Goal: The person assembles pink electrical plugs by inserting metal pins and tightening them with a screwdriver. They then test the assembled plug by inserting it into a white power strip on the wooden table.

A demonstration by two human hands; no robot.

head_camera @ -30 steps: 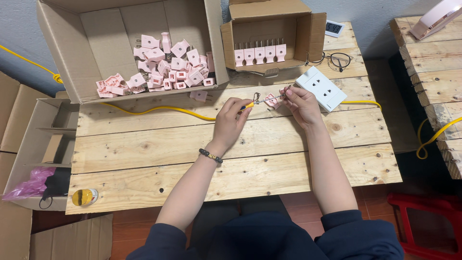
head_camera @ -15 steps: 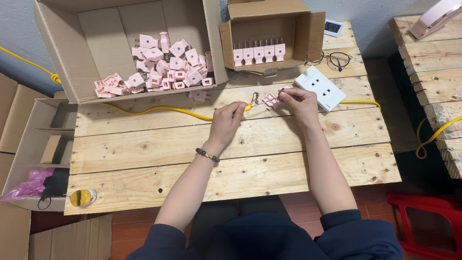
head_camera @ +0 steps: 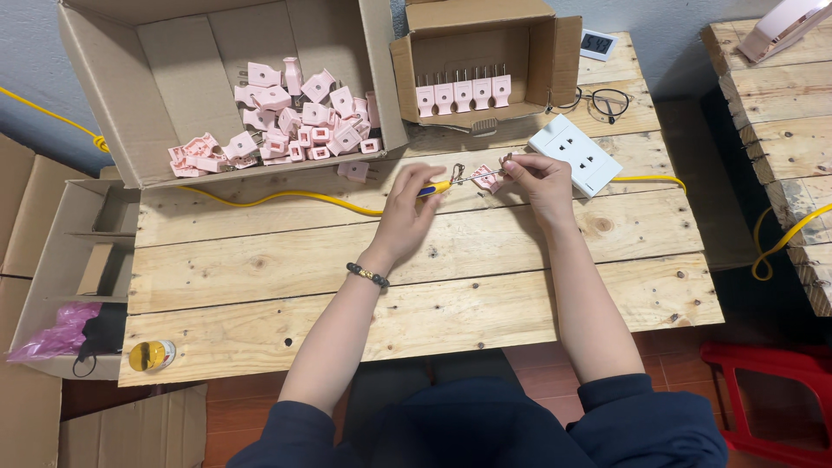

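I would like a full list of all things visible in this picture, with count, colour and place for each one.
large cardboard box: one, brown, rear left of table
loose plugs: many, pink, inside large box
small cardboard box: one, brown, rear centre
plug row: five, pink, upright in small box
socket block: one, white, right of the hands
cable: one, yellow, across the table
glasses: one pair, dark, behind socket block
small clock: one, white, rear right
tape roll: one, yellow, front left corner
table: one, bare wood planks
stool: one, red, floor right
screwdriver: one, blue-yellow handle, in left hand
plug: one, pink, in right hand
left hand: bead bracelet on wrist
right hand: holds plug
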